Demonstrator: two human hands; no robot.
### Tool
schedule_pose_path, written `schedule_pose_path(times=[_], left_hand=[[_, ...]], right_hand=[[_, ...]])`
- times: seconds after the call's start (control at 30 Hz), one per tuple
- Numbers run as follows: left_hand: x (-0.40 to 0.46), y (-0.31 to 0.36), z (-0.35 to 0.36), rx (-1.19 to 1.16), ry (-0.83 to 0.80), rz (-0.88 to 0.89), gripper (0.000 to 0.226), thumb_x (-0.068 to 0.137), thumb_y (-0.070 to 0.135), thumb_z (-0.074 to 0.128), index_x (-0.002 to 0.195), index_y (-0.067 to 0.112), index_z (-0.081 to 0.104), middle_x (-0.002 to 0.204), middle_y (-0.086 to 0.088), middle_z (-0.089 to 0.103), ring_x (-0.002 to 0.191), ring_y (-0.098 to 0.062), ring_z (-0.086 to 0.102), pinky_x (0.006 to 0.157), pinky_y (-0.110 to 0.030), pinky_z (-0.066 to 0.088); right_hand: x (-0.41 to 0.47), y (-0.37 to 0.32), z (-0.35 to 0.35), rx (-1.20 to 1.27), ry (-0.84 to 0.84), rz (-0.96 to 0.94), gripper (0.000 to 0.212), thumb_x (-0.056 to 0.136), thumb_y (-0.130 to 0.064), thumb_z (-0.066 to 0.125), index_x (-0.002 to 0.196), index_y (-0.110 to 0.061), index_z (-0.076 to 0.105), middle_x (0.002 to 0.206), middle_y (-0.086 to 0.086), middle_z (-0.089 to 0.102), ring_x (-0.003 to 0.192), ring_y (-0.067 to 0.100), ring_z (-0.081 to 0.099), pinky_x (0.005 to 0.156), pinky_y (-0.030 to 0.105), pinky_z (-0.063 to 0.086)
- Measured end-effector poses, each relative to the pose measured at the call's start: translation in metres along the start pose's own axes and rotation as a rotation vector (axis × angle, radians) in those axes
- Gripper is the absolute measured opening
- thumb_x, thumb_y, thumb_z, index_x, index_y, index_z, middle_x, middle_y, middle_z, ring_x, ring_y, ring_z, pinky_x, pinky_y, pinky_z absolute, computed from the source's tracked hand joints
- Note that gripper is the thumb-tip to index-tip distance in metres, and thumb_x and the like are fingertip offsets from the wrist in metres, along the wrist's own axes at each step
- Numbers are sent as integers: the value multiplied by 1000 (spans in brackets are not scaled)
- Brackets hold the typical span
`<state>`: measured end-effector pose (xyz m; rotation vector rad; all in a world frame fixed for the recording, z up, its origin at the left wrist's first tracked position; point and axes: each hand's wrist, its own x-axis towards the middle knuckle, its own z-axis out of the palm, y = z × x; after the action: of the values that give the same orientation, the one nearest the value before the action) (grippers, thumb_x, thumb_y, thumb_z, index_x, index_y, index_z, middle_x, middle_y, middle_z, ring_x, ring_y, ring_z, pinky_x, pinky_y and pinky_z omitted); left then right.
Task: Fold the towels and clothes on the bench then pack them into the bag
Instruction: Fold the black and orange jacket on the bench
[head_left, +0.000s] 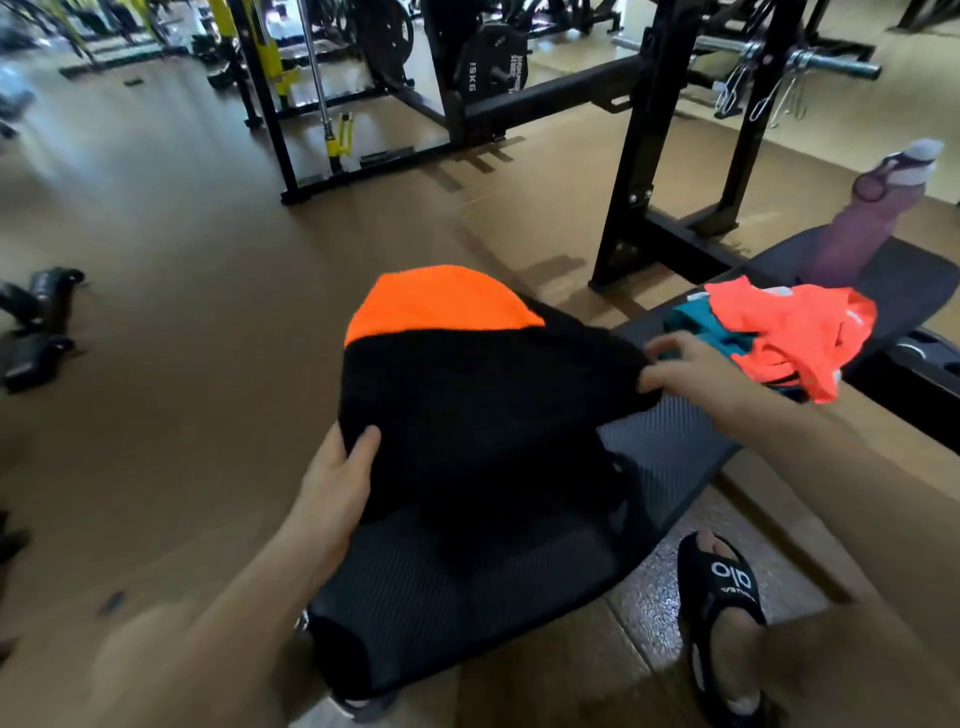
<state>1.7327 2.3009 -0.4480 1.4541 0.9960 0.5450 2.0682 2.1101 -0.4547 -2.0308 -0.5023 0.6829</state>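
Observation:
A black cloth with an orange part (467, 395) is held up over the near end of the black bench (670, 467). My left hand (337, 483) grips its lower left edge, thumb on top. My right hand (680, 369) pinches its right edge. Farther along the bench lies a crumpled coral-orange garment (795, 332) on top of a teal one (701, 322). No bag is in view.
A purple water bottle (878, 213) stands at the bench's far end. Black rack uprights (639, 156) and a barbell (810, 60) stand behind the bench. Dumbbells (41, 322) lie on the brown floor at left. My foot in a black slide (722, 613) is at lower right.

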Motion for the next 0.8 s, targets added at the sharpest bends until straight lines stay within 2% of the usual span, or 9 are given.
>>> schedule_pose_path(times=[0.1, 0.17, 0.27, 0.37, 0.43, 0.53, 0.6, 0.67, 0.8], left_hand=[[-32, -76, -1, 222, -75, -122, 29, 107, 21, 49, 135, 26, 55, 126, 11, 64, 125, -16, 58, 107, -36, 45], [-49, -96, 0, 260, -63, -184, 22, 107, 23, 48, 126, 23, 60, 118, 11, 65, 116, -14, 61, 94, -32, 48], [-58, -97, 2, 226, 17, -284, 13, 106, 23, 49, 107, 20, 63, 104, 1, 69, 97, -17, 65, 73, -33, 50], [-56, -95, -3, 77, -34, -419, 11, 97, 19, 59, 100, 16, 69, 102, -8, 75, 97, -30, 71, 86, -50, 58], [-54, -96, -6, -9, -63, -480, 12, 87, 17, 63, 96, 14, 70, 101, -12, 76, 99, -34, 71, 96, -58, 55], [-51, -95, -8, -42, -69, -508, 18, 88, 23, 68, 105, 16, 66, 109, -9, 73, 100, -31, 70, 92, -54, 57], [-46, -90, -6, -31, -60, -529, 44, 86, 42, 76, 117, 19, 56, 117, -3, 68, 106, -27, 68, 87, -50, 59], [-37, -77, -3, -20, -30, -499, 57, 85, 53, 76, 123, 23, 47, 120, 0, 63, 107, -24, 64, 78, -42, 58], [-18, -60, 5, 7, -11, -390, 32, 95, 35, 68, 122, 20, 59, 119, -4, 68, 104, -24, 68, 72, -37, 58]], right_hand=[[-53, 72, 25, -239, -135, 162, 60, 61, -17, 78, 117, -12, 55, 103, 10, 65, 94, 22, 60, 85, 34, 49], [-69, 94, 33, -337, -159, 150, 58, 63, -25, 77, 116, -18, 52, 106, 8, 66, 95, 21, 62, 84, 34, 49], [-68, 92, 32, -338, -165, 134, 69, 68, -27, 76, 128, -26, 42, 109, 7, 66, 97, 24, 64, 83, 35, 50], [-68, 96, 35, -232, -154, 120, 95, 55, -39, 78, 139, -28, 37, 115, 8, 67, 99, 24, 67, 93, 43, 53], [-72, 98, 40, -177, -118, 88, 88, 66, -28, 83, 142, -24, 38, 118, 8, 67, 99, 23, 68, 94, 45, 54], [-72, 92, 48, -146, -99, 24, 65, 80, -9, 74, 134, -26, 43, 120, 3, 67, 101, 21, 68, 91, 46, 56], [-71, 89, 52, -122, -110, 14, 57, 81, -4, 69, 129, -26, 46, 120, -2, 65, 107, 21, 65, 91, 43, 55], [-68, 88, 54, -102, -112, 20, 55, 81, -6, 68, 127, -25, 47, 118, -4, 64, 109, 22, 64, 92, 43, 55], [-63, 88, 56, -72, -112, 39, 56, 82, -17, 71, 131, -29, 47, 117, -4, 64, 104, 21, 64, 92, 48, 56]])
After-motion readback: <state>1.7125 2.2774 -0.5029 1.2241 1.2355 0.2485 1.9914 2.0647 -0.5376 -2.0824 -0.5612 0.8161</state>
